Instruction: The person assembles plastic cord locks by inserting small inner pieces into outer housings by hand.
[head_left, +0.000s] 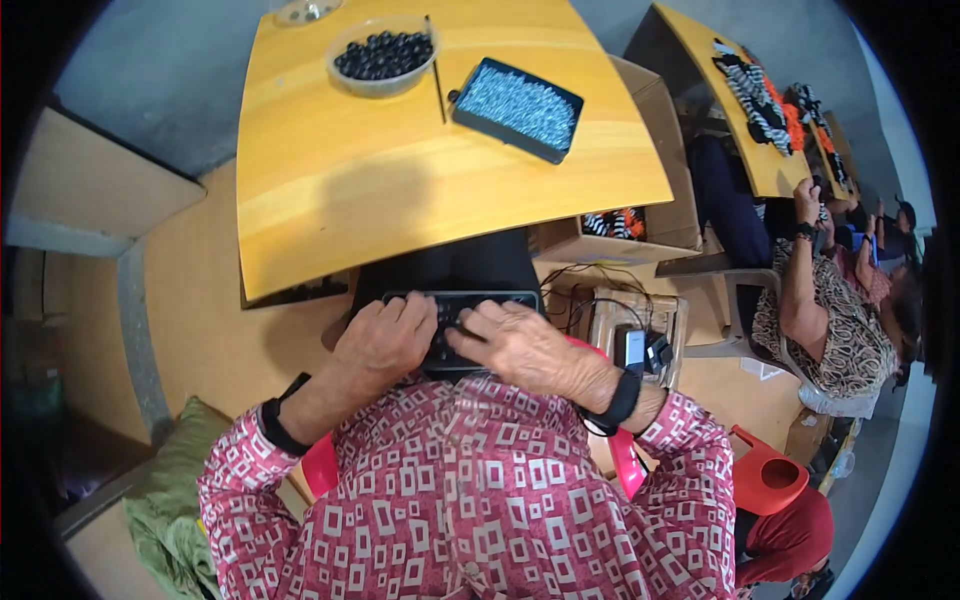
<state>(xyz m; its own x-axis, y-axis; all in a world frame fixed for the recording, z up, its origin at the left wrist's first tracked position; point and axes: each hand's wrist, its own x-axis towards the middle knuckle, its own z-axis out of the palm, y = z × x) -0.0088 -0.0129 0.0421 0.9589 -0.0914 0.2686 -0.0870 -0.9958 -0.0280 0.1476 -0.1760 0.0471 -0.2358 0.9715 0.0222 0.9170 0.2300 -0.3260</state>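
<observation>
Two hands rested on a flat black tray that lay in the seated person's lap, just near of a yellow table. The left hand covered the tray's left end, fingers curled loosely downward and lying on its surface; whether they pinched anything could not be made out. The right hand lay across the tray's right half, fingers spread a little and pointing left toward the other hand, with nothing visibly held. The tray's long axis ran left to right, straight across the lap, and both hands were on it, so neither was the nearer; the dark gridded middle showed between them.

Each wrist wore a black band, above sleeves of red cloth with white squares.

Far across the table stood a clear bowl of small black round pieces, and to its right a black box of small silvery parts, with a thin dark rod lying between the two. All three were well apart from the hands. A cardboard box sat to the right of the table, and farther right another seated person worked at a second yellow table.
</observation>
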